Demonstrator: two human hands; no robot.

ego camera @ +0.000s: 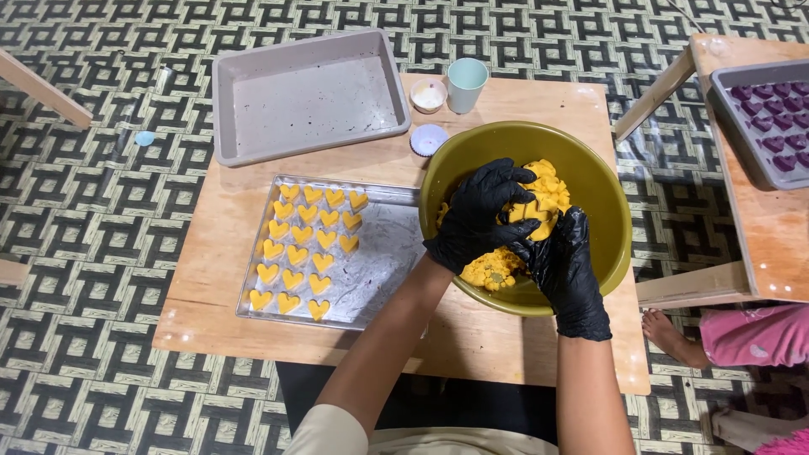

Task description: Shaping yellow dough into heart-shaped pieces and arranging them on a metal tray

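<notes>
1. Both gloved hands, left hand [479,215] and right hand [566,257], clutch the yellow dough [539,202] inside the green bowl [607,211], at 3 o'clock from the tray [379,270].
2. It looks soft, crumbly; best cupped underneath.

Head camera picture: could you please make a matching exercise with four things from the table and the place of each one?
Things:
1. yellow heart-shaped pieces
2. lump of yellow dough
3. pale green plastic cup
4. empty grey rectangular tray

Places:
A. at the far left corner of the wooden table
B. in rows on the flat metal sheet
C. at the far edge, right of the grey tray
D. inside the round olive-green bowl, between two black-gloved hands

Pairs: 1-B, 2-D, 3-C, 4-A
</notes>
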